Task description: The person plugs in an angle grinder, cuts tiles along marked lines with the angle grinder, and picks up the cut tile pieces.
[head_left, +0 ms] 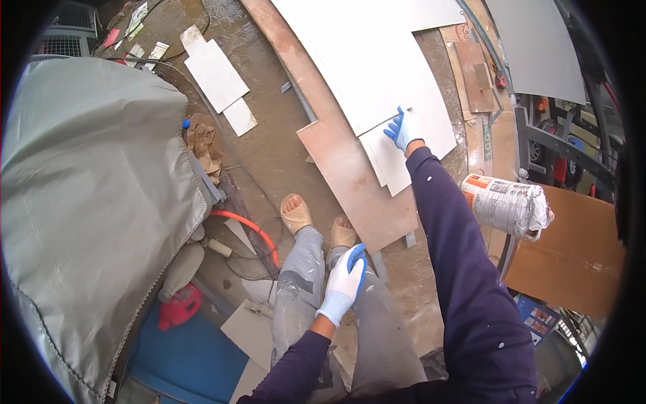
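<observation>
My right hand [404, 129], in a white and blue glove, rests at the seam of the white boards with its fingers curled in. Whatever the fingers hold, if anything, is too small or hidden to make out. Under it, a large white board [363, 64] overlaps smaller white pieces [420, 145]. A brownish board [360, 175] supports their near side. My left hand [344, 286], gloved alike, hovers over my knees. Its fingers are loosely closed together, and nothing shows in them.
A paint-smeared bucket [505, 205] lies on its side at right, beside brown cardboard [565, 249]. White offcuts [217, 75] lie on the wet floor at upper left. A grey cover [94, 202] fills the left side; an orange hose [259, 232] curves near my feet.
</observation>
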Tool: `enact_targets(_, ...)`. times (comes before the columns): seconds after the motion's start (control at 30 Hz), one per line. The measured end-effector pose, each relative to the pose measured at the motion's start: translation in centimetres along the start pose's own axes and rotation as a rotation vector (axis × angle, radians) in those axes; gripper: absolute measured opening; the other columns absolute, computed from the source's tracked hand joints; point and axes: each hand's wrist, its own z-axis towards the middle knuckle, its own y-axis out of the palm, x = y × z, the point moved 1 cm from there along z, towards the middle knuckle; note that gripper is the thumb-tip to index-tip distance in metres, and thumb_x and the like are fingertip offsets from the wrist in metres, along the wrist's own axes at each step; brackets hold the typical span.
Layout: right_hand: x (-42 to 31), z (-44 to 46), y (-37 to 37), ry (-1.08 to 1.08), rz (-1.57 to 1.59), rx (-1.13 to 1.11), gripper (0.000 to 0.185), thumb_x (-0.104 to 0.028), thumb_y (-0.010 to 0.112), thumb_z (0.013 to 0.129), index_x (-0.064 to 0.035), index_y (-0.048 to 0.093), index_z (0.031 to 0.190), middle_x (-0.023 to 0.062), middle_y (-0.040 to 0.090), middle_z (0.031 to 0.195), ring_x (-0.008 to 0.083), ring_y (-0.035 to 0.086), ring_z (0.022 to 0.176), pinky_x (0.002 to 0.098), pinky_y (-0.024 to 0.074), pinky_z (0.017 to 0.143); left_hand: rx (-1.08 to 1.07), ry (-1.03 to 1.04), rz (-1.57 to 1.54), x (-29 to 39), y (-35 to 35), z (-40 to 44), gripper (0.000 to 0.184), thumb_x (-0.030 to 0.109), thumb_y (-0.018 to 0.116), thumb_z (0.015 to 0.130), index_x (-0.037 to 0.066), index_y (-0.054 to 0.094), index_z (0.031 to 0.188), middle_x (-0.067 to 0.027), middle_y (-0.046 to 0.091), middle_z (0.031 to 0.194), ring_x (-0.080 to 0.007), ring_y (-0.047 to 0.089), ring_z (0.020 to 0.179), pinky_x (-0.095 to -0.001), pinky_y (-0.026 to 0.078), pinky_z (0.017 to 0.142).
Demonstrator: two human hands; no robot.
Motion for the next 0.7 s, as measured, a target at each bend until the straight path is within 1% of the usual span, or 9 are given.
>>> enact_targets(0.03, -1.1, -0.3, 0.7, 0.007, 0.006, 0.057, 0.075, -0.053, 0.047, 0.103, -0.0201, 0.019, 0.165, 0.0177, 0.015, 0.170, 0.0402, 0.028, 0.152, 0.0570, 0.0431, 0.111, -0.020, 0.002, -0.003, 0.0, 0.0, 0.3, 0.039, 0.013, 0.053, 0.104, -0.002, 0.056, 0.140, -0.0117, 0.065, 0.134, -0.0179, 0.060, 0.123, -0.0305, 0.044, 0.107)
enact_targets(0.07, -1.5, 0.7, 0.8, 0.034, 0.033, 0.089, 0.076, -0.054, 0.047, 0.102, -0.0228, 0.017, 0.165, 0.0200, 0.010, 0.170, 0.0437, 0.025, 0.152, 0.0594, 0.0397, 0.113, -0.043, 0.005, -0.005, -0.1, -0.1, 0.5, 0.039, 0.015, 0.053, 0.105, -0.002, 0.056, 0.140, -0.0118, 0.065, 0.134, -0.0176, 0.060, 0.123, -0.0303, 0.044, 0.107)
enact_targets(0.23, -1.3, 5.1, -0.3, 0.050, 0.099, 0.108, 0.077, -0.055, 0.046, 0.101, -0.0246, 0.016, 0.166, 0.0214, 0.009, 0.170, 0.0453, 0.022, 0.153, 0.0590, 0.0297, 0.119, -0.071, -0.011, -0.059, 1.8, -0.4, 1.1, 0.039, 0.018, 0.052, 0.107, -0.003, 0.056, 0.140, -0.0121, 0.064, 0.133, -0.0173, 0.059, 0.122, -0.0296, 0.044, 0.107)
enact_targets(0.33, -2.0, 4.6, 0.3, -0.030, 0.067, 0.072, 0.078, -0.055, 0.045, 0.101, -0.0244, 0.016, 0.166, 0.0219, 0.009, 0.170, 0.0457, 0.023, 0.153, 0.0583, 0.0272, 0.120, -0.105, -0.025, -0.115, 2.2, -0.2, 1.4, 0.041, 0.020, 0.052, 0.108, -0.002, 0.053, 0.142, -0.0112, 0.063, 0.132, -0.0163, 0.058, 0.122, -0.0285, 0.045, 0.104)
enact_targets(0.47, -1.8, 4.6, -0.2, -0.008, 0.204, 0.023, 0.077, -0.059, 0.046, 0.100, -0.0189, 0.027, 0.163, 0.0181, 0.025, 0.168, 0.0395, 0.031, 0.151, 0.0548, 0.0268, 0.120, -0.119, -0.070, -0.164, 2.4, 0.0, 1.0, 0.042, 0.024, 0.051, 0.109, 0.002, 0.053, 0.144, -0.0091, 0.064, 0.128, -0.0134, 0.059, 0.116, -0.0259, 0.046, 0.098)
enact_targets(0.5, -1.5, 6.1, -1.3, 0.040, 0.322, -0.040, 0.075, -0.055, 0.059, 0.097, -0.0136, 0.039, 0.156, 0.0144, 0.037, 0.162, 0.0342, 0.039, 0.146, 0.0513, 0.0361, 0.116, -0.113, -0.074, -0.154, 2.1, -0.1, 1.2, 0.042, 0.024, 0.051, 0.109, 0.002, 0.053, 0.144, -0.0086, 0.065, 0.127, -0.0131, 0.059, 0.114, -0.0259, 0.046, 0.097)
enact_targets(0.6, -2.2, 1.7, -1.2, -0.015, 0.385, -0.017, 0.066, -0.045, 0.074, 0.092, -0.0098, 0.051, 0.143, 0.0122, 0.052, 0.149, 0.0291, 0.052, 0.134, 0.0476, 0.0472, 0.107, -0.081, -0.069, -0.087, 0.9, -0.8, 1.1, 0.042, 0.027, 0.051, 0.109, 0.004, 0.054, 0.144, -0.0069, 0.066, 0.124, -0.0121, 0.060, 0.109, -0.0262, 0.047, 0.094)
enact_targets(0.63, -1.9, 1.5, -1.2, -0.009, 0.483, -0.062, 0.051, -0.038, 0.075, 0.093, -0.0114, 0.059, 0.133, 0.0095, 0.064, 0.127, 0.0290, 0.061, 0.115, 0.0465, 0.0498, 0.102, -0.067, -0.050, -0.064, 0.6, -1.0, 1.4, 0.042, 0.028, 0.051, 0.109, 0.005, 0.054, 0.144, -0.0062, 0.067, 0.123, -0.0117, 0.060, 0.108, -0.0263, 0.047, 0.093)
enact_targets(0.7, -3.3, -2.7, -0.8, -0.033, 0.446, -0.194, 0.047, -0.037, 0.074, 0.094, -0.0107, 0.060, 0.131, 0.0099, 0.065, 0.125, 0.0287, 0.062, 0.114, 0.0463, 0.0519, 0.098, -0.031, -0.044, -0.181, -1.2, -1.5, 1.5, 0.042, 0.029, 0.052, 0.108, 0.006, 0.055, 0.143, -0.0059, 0.068, 0.121, -0.0118, 0.062, 0.106, -0.0271, 0.048, 0.089)
